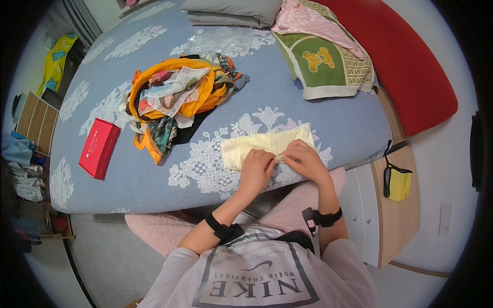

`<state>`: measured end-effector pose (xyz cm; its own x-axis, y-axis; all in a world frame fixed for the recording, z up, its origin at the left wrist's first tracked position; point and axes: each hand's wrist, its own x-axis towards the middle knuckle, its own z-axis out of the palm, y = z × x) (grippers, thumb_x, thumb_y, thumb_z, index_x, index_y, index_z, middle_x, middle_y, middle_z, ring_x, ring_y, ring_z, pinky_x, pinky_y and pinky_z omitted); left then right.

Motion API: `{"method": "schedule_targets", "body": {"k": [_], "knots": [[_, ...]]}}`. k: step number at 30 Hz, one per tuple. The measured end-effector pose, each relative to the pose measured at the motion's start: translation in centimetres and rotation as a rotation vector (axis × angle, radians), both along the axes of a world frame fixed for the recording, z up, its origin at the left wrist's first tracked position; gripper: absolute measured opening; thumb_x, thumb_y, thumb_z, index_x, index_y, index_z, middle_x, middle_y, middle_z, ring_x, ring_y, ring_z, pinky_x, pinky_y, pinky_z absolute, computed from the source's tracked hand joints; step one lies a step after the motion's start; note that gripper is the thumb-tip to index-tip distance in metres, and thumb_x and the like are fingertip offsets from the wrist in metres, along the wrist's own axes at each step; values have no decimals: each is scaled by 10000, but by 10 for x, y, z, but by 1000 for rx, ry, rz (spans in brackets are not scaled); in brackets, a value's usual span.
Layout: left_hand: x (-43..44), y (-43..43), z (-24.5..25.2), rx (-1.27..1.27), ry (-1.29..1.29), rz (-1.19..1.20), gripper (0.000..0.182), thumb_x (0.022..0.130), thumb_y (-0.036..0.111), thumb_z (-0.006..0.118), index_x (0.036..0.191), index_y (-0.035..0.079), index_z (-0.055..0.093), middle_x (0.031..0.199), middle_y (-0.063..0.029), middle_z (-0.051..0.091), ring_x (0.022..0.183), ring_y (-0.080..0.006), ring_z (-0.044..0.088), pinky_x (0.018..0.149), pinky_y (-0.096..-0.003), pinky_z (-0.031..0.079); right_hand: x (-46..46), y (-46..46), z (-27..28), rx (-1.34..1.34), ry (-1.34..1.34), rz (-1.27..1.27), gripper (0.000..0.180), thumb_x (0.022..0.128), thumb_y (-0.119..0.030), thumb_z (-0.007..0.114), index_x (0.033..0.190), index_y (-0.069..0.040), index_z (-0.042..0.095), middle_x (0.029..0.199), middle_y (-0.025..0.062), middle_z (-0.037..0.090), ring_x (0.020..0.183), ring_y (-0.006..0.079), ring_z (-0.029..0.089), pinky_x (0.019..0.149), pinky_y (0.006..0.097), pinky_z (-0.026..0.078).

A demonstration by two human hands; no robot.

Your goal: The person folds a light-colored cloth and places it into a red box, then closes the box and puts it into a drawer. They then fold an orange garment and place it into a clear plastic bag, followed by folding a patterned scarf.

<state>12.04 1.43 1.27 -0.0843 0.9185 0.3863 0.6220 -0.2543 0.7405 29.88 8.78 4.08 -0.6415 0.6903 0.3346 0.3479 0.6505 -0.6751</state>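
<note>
A pale yellow folded cloth [265, 141] lies on the blue bedspread [154, 192] before me, over its white flower pattern. My left hand [256, 169] pinches the cloth's near edge at its middle. Close beside it, almost touching, my right hand [304, 159] pinches the same edge with thumb and forefinger. The fingers partly hide that edge. Farther off to the left, a heap of colourful scarves [181, 96], mostly orange, is piled loosely on the bed.
A red box [99, 148] lies at the left. Beyond are a clear plastic bag [219, 39], grey folded bedding [231, 13] and a green bear-patterned towel [327, 63] under pink checked cloth [308, 19]. At right stands a cabinet [400, 223] with a yellow pouch [399, 184].
</note>
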Motion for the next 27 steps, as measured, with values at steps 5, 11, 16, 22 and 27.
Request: {"method": "schedule_targets", "body": {"k": [5,11,16,22,27], "knots": [[-4,4,-3,-31,53,2,117,848,125,666,897,19,672,838,-109,637,824,-314,568,739,-409,466,-9,3,-6,149,-63,-85,145,774,-99,724,906,-40,722,815,83,662,858,251,592,761,365,486],[0,6,-4,1,144,79,95,835,110,652,896,41,628,873,-108,624,846,-308,576,689,-417,480,-1,11,-12,200,-97,-228,190,811,-106,696,994,-64,727,836,108,624,831,255,581,731,344,478],[1,7,-2,240,271,23,138,740,68,640,871,51,601,943,-92,596,892,-285,574,671,-399,483,40,39,-14,-136,198,-630,154,878,-133,664,971,-19,711,783,108,685,759,214,648,686,322,512],[10,9,5,327,494,-60,156,683,79,596,832,36,579,859,-92,549,852,-265,541,681,-365,457,42,57,-20,-230,60,-696,283,864,-272,704,927,4,695,793,131,700,705,218,669,654,330,519],[17,14,0,228,526,-31,120,689,79,586,801,44,560,796,-96,530,792,-259,525,676,-367,447,27,63,-28,-175,13,-745,321,814,-301,749,773,2,650,744,125,655,670,286,628,652,369,508]]}}
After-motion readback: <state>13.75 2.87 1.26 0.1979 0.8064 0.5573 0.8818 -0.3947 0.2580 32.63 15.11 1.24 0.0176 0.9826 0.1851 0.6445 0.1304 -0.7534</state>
